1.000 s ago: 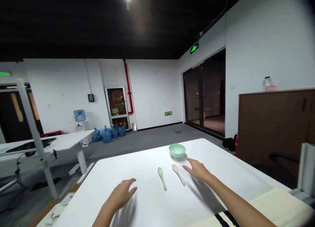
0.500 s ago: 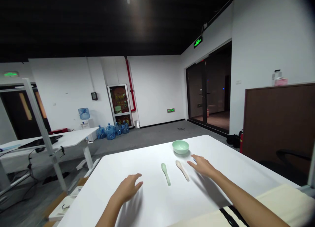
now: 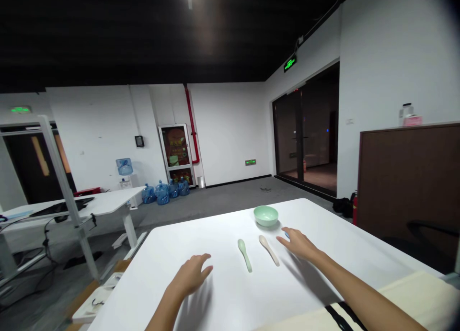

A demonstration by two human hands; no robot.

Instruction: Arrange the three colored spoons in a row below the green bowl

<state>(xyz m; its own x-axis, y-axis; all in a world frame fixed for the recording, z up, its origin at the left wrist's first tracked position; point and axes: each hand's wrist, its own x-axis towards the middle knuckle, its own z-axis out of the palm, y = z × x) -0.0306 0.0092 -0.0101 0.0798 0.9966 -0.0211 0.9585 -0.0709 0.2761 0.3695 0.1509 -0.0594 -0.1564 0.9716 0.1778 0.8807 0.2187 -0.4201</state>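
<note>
"What fills the lower middle of the frame?"

"A white table (image 3: 215, 235), with the person's left hand (image 3: 189, 275) and right hand (image 3: 298, 244) spread open above it, released and grasping nothing."

"And what lies on the table?"

"Toward the far edge, right of centre, sits a pale green bowl (image 3: 266, 216). Below it, a green spoon (image 3: 244, 255) and a cream spoon (image 3: 269, 250) lie side by side, with the right hand's fingertips (image 3: 278, 240) just beside the cream one."
</note>
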